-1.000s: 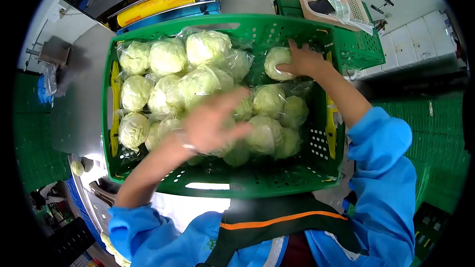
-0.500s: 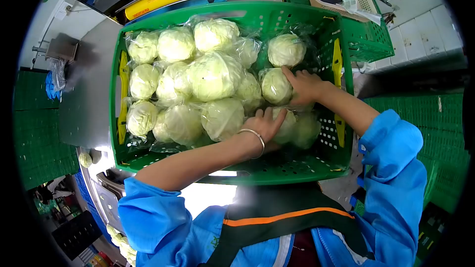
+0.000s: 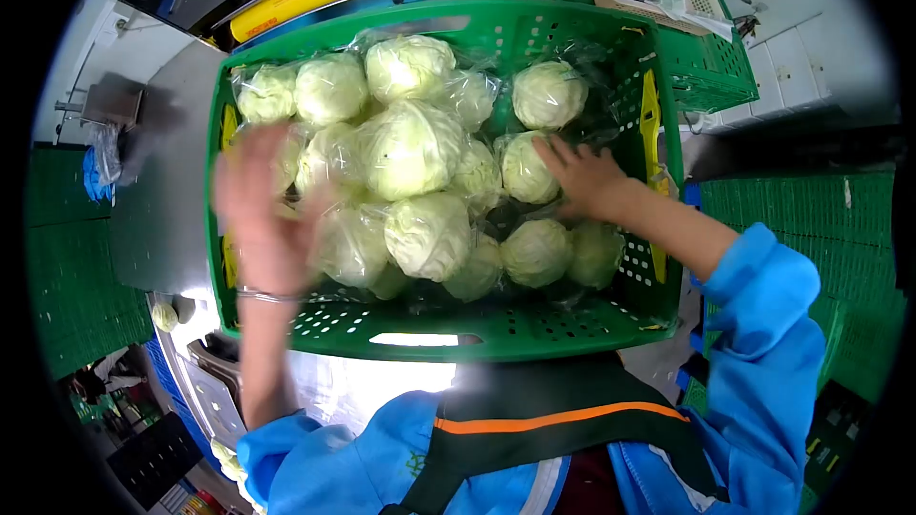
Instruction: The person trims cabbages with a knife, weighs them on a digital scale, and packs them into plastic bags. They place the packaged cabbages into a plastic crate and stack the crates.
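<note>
- Bagged leafy heads (image 3: pixel 415 150) are held in the green crate (image 3: pixel 534 347), packed close together in its left half.
- Left hand (image 3: pixel 269 205), blurred, is seen over the crate's left end; contact cannot be determined.
- Right hand (image 3: pixel 593 179) is spread in the crate's right half, fingers laid against one bagged head (image 3: pixel 525 169).
- Yellow roll (image 3: pixel 305 0) is seated beyond the crate's far side, toward its left.

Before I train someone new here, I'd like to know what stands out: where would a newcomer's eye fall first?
Probably on the large green crate in the middle, with pale, plastic-wrapped cabbages in it. Next, the right hand at a cabbage in the crate's right half, and the blurred left hand over its left side. Beyond the crate, at upper left, a yellow roll stands out.
</note>
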{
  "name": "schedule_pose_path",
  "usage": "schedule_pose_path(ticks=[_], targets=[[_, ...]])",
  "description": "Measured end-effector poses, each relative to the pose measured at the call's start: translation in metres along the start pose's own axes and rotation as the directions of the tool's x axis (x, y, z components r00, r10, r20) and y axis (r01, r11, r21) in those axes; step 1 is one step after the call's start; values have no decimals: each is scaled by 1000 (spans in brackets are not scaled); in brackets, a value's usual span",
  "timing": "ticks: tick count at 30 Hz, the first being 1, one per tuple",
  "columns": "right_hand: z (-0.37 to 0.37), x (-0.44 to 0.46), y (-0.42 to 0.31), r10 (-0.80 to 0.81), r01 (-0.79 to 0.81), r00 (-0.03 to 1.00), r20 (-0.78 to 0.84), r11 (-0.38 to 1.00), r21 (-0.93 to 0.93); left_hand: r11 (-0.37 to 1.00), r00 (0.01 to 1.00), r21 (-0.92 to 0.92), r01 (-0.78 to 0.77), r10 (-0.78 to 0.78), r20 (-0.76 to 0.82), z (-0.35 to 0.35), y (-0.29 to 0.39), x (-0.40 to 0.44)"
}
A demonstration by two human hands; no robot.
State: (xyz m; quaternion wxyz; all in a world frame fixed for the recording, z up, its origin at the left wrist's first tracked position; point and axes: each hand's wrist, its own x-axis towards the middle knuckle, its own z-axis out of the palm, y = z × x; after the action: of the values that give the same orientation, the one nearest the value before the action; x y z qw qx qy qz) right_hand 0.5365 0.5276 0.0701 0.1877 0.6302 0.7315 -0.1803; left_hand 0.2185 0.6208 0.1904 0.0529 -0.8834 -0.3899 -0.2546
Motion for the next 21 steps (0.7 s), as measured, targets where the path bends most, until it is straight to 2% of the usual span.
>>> schedule_pose_path(ticks=[1,2,4,6,7,8,9,10,11,12,13,14,16,17,18,20,21], targets=[[3,10,3,-17,18,999,34,999,-32,954,998,297,40,-20,-67,-5,-44,-12],[2,13,6,-91,88,996,-24,991,-101,924,987,352,146,-110,-120,-11,-85,-27],[-3,7,13,-232,197,964,-128,951,-239,821,927,438,365,-363,-91,-15,-155,-77],[-20,-8,19,-179,172,937,-299,984,-52,786,804,210,582,-594,-7,0,-223,-138],[-33,-18,24,-144,167,915,-377,985,30,699,672,133,703,-714,198,-5,-206,-127],[-51,-34,33,-47,129,823,-567,986,106,576,498,89,813,-766,408,-10,-188,-119],[-62,-51,43,58,110,690,-721,977,184,596,558,-47,802,-718,416,1,-202,-136],[-56,-65,55,314,-19,541,-780,932,362,554,565,-159,817,-717,408,7,-217,-142],[-46,-83,57,605,-162,481,-634,773,614,505,572,-269,820,-720,394,12,-231,-146],[-19,-90,60,699,-7,544,-465,557,830,451,578,-376,810,-726,373,16,-236,-147],[9,-95,60,725,125,629,-281,262,957,530,639,-391,752,-730,240,17,-205,-120],[22,-103,57,635,46,749,-188,233,971,475,581,-353,806,-749,318,16,-199,-105],[15,-107,47,592,104,798,-112,46,993,371,447,-250,894,-766,462,10,-190,-84],[8,-110,42,579,135,812,-65,-78,988,322,416,-273,906,-791,448,18,-200,-91],[3,-112,38,566,174,824,-31,-201,964,339,398,-211,917,-823,406,20,-204,-91],[10,-107,43,582,196,813,-11,-256,946,497,508,-117,860,-814,282,36,-232,-109],[7,-109,42,578,209,816,-18,-265,941,445,466,-141,884,-831,304,29,-226,-104]])
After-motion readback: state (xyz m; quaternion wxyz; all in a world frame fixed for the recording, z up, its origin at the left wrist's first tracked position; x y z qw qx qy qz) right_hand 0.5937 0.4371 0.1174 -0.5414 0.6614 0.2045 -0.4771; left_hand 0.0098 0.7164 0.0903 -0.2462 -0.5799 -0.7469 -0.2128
